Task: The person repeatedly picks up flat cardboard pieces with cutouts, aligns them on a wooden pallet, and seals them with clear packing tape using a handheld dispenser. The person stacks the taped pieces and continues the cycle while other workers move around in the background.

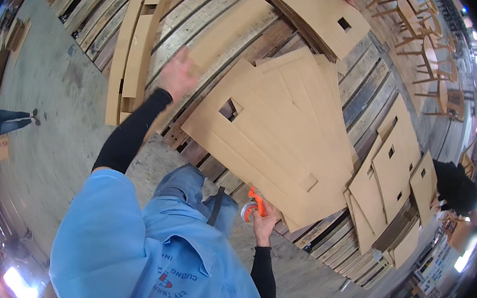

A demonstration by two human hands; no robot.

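Grey concrete floor (65, 103), stained in places, spreads at left. Light wooden chairs (456, 98) stand in row at upper right. White light patches (20, 284) glare at lower left, more along right rim.

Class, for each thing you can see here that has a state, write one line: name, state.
Orange tape dispenser: held, roll fitted
Right hand: closed around the dispenser
Left hand: motion-blurred, grip unclear
Slatted wooden platform: partly covered
Central cardboard sheets: flat, fanned, overlapping
Upper cardboard stack: flat, layered
Long narrow cardboard pieces: folded, side by side
Wooden chairs: upright, grouped
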